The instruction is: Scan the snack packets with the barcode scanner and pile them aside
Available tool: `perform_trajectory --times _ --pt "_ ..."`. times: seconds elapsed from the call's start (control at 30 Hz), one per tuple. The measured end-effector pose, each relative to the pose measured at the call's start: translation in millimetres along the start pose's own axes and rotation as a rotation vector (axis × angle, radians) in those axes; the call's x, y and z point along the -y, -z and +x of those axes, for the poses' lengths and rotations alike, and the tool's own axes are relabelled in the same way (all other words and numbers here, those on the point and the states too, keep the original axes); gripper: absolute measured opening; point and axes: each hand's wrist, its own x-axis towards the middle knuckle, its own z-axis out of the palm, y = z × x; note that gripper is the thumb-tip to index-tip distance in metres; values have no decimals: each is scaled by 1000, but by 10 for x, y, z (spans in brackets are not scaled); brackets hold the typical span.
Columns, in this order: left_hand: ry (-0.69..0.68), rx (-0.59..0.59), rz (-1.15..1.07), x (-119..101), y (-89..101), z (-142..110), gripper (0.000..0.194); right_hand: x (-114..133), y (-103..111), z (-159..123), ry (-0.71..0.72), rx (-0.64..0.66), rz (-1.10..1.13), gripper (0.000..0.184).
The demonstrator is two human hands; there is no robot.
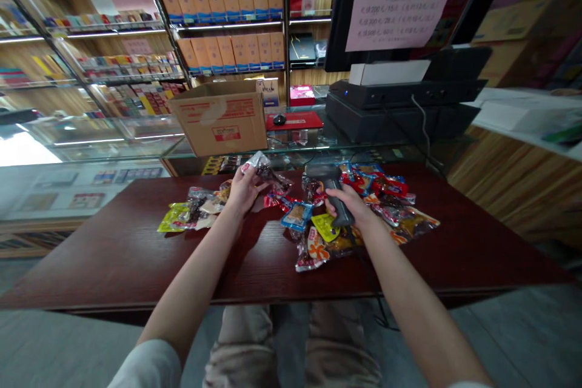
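Note:
My left hand [244, 189] is raised over the dark red table [136, 254] and grips a clear snack packet [262, 168] with dark contents. My right hand [350, 203] is closed around the handle of a grey barcode scanner [331, 185], whose head points toward that packet. Under and around the scanner lies a heap of small colourful snack packets [386, 200]. A smaller pile of packets [191, 212], some yellow-green, lies left of my left hand. A blue packet [297, 215] and a yellow one [325, 225] lie between my hands.
A brown cardboard box [220, 116] stands on the glass counter [91, 151] behind the table. A black register unit with a printer [400, 97] sits at the back right, under a pink paper notice [400, 0]. Shelves of boxed goods [227, 12] fill the back wall.

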Motion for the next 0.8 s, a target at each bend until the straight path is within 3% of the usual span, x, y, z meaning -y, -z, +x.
perform_trajectory --times 0.17,0.4,0.53,0.8 --pt "24 -58 -39 64 146 -4 28 -10 -35 -28 15 66 -44 36" --pt "174 -37 -189 95 192 17 7 -11 -28 -48 17 101 -59 31" --pt "257 -52 -224 77 170 5 17 14 -52 -79 18 112 -53 30" --pt "150 13 -161 158 126 -68 13 34 -100 -94 56 95 -46 29"
